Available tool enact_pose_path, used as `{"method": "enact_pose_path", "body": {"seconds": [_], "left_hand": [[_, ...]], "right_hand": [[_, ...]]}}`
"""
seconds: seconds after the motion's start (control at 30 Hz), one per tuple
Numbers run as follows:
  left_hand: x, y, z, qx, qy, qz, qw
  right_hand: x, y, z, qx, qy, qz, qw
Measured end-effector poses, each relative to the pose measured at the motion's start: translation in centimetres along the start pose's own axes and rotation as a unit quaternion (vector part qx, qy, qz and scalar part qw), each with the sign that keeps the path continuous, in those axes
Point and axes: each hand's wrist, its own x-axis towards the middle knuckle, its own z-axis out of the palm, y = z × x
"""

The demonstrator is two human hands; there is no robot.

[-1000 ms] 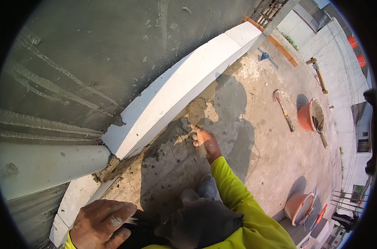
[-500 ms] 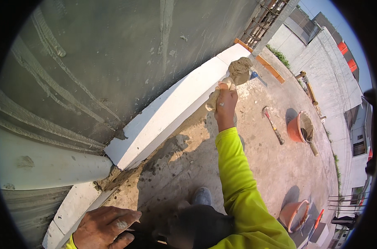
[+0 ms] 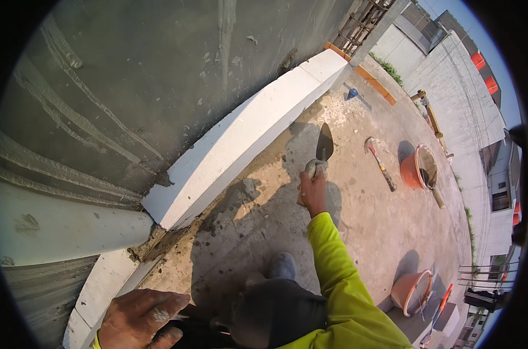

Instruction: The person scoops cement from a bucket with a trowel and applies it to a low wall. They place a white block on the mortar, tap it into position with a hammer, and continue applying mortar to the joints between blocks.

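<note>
My right hand (image 3: 314, 192) is closed round the handle of a pointed trowel (image 3: 325, 143), held out over the concrete floor. Its blade is dark and carries no heap of mortar. To the left of it runs a row of white blocks (image 3: 252, 131) along the foot of a grey wall (image 3: 147, 70). A small lump of mortar (image 3: 288, 59) clings to the wall just above the blocks' far part. My left hand (image 3: 139, 320) hovers at the lower left near the nearer white blocks, thumb apart from the loosely bent fingers, with nothing visible in it.
A thick pale pipe (image 3: 72, 230) crosses the block row at left. On the floor to the right lie a hammer (image 3: 381, 166), an orange bucket of mortar (image 3: 414, 168) and a second orange bucket (image 3: 404, 291). An orange-brown strip (image 3: 375, 84) and steel bars (image 3: 365, 26) are at the far end.
The mortar heap has left the trowel, and a lump now shows on the wall above the far blocks. My right hand has drawn back toward me with the trowel. My left hand has shifted slightly left.
</note>
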Motion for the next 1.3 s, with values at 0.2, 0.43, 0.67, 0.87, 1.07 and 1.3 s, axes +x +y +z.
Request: {"method": "enact_pose_path", "body": {"seconds": [0.2,0.43,0.67,0.87,1.07,1.3], "left_hand": [[1.0,0.3,0.6,0.002,0.012,0.001,1.0],[1.3,0.4,0.9,0.007,0.019,-0.026,0.999],[1.1,0.6,0.6,0.06,0.019,-0.034,0.997],[0.7,0.2,0.3,0.084,0.008,-0.013,0.996],[0.6,-0.3,0.5,0.034,0.037,0.011,0.999],[0.3,-0.2,0.5,0.026,0.037,0.018,0.999]], "right_hand": [[2.2,7.1,-1.2,-0.238,-0.062,-0.034,0.969],[7.5,5.4,0.2,-0.325,-0.115,-0.042,0.938],[9.4,3.5,0.9,-0.354,-0.126,-0.037,0.926],[8.3,1.7,1.5,-0.373,-0.166,-0.033,0.912],[5.1,1.0,2.0,-0.407,-0.201,-0.042,0.89],[-1.4,2.3,2.9,-0.395,-0.269,-0.125,0.869]]}}
